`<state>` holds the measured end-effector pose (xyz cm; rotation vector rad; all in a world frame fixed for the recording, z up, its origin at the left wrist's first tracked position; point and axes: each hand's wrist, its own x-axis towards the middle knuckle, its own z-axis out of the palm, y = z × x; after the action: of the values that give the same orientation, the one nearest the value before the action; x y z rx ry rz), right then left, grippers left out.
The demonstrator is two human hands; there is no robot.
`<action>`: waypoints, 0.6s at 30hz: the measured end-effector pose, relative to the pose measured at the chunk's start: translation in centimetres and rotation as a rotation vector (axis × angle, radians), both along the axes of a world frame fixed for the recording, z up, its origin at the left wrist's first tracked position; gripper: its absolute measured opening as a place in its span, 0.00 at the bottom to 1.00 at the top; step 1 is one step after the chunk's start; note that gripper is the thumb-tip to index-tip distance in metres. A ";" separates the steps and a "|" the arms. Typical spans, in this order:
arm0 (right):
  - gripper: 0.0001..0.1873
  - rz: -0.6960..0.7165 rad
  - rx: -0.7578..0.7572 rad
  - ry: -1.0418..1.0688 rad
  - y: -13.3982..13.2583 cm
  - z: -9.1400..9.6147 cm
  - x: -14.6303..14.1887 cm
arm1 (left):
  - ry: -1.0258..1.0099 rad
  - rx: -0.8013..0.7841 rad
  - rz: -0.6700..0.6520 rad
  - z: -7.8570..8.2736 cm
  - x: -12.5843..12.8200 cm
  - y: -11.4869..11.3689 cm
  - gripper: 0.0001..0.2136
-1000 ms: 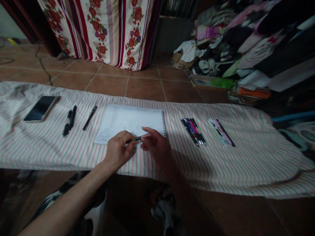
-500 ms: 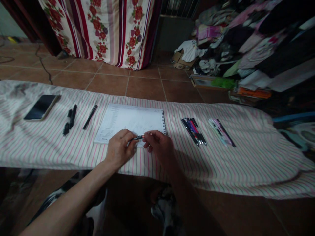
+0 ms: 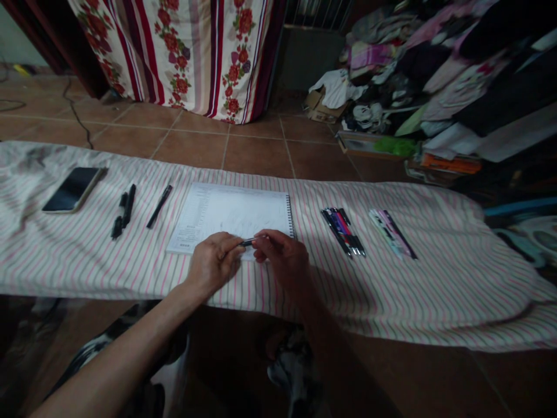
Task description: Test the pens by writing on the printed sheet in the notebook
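Both hands (image 3: 250, 261) grip pen (image 3: 248, 242) over notebook (image 3: 230, 212), w/ pens (image 3: 342, 231) nearby.

my left hand (image 3: 212, 264) and my right hand (image 3: 284, 262) sit close together, knuckles up, fingertips pinched closed and nearly meeting between them. both forearms reach forward from below, the left bare and lit, the right in shadow, wrists roughly level.
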<state>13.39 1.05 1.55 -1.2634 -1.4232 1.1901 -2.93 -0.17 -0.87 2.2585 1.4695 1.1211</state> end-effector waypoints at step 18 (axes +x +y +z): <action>0.18 -0.113 -0.211 0.130 -0.2 -0.9 -1.0 | 0.354 0.190 0.128 0.5 0.6 -0.1 0.07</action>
<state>12.44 0.86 0.65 -1.3644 -1.1400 1.3456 -2.29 -0.28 -0.34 2.6348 1.7236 0.9658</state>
